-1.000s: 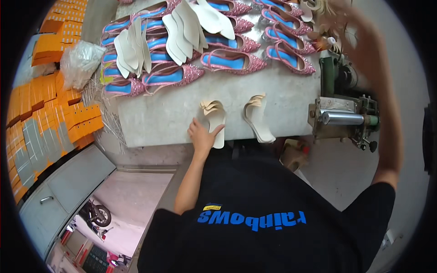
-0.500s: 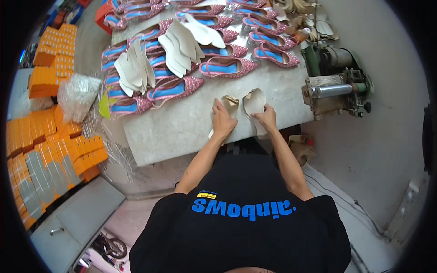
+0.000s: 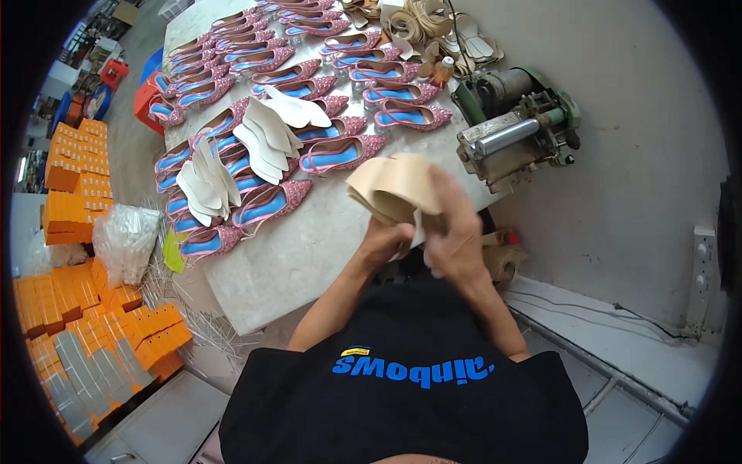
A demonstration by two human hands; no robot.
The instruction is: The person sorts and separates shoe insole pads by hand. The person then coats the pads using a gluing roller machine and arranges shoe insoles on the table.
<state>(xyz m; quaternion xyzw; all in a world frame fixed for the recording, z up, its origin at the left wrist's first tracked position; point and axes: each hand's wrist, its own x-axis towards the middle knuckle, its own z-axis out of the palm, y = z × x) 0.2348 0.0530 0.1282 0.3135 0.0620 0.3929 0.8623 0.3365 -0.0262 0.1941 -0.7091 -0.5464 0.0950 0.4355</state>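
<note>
— What's in the hands?

— A small stack of beige insoles (image 3: pixel 394 185), lifted off the worktable (image 3: pixel 309 255) and held in front of the chest. The left hand (image 3: pixel 384 241) is closed around their lower end from beneath; the right hand (image 3: pixel 456 232) lies over their right side with fingers curled against them.

— Which way do the insoles point?

— Their long axis runs up and to the left in the view, away from the person, with the broad rounded end fanned out toward the pink glittered pumps (image 3: pixel 340 155) on the table. The narrow end is buried in the hands.

— Can you count them?

— No. The edges overlap and the right hand is blurred, so its fingertips are hard to make out.

— Anything else close by?

— Loose white insoles (image 3: pixel 267 135) lie piled on the shoes. A green metal machine (image 3: pixel 518 124) stands at the table's right end. Orange boxes (image 3: pixel 85 301) are stacked at the left, partly cut off by the rim.
</note>
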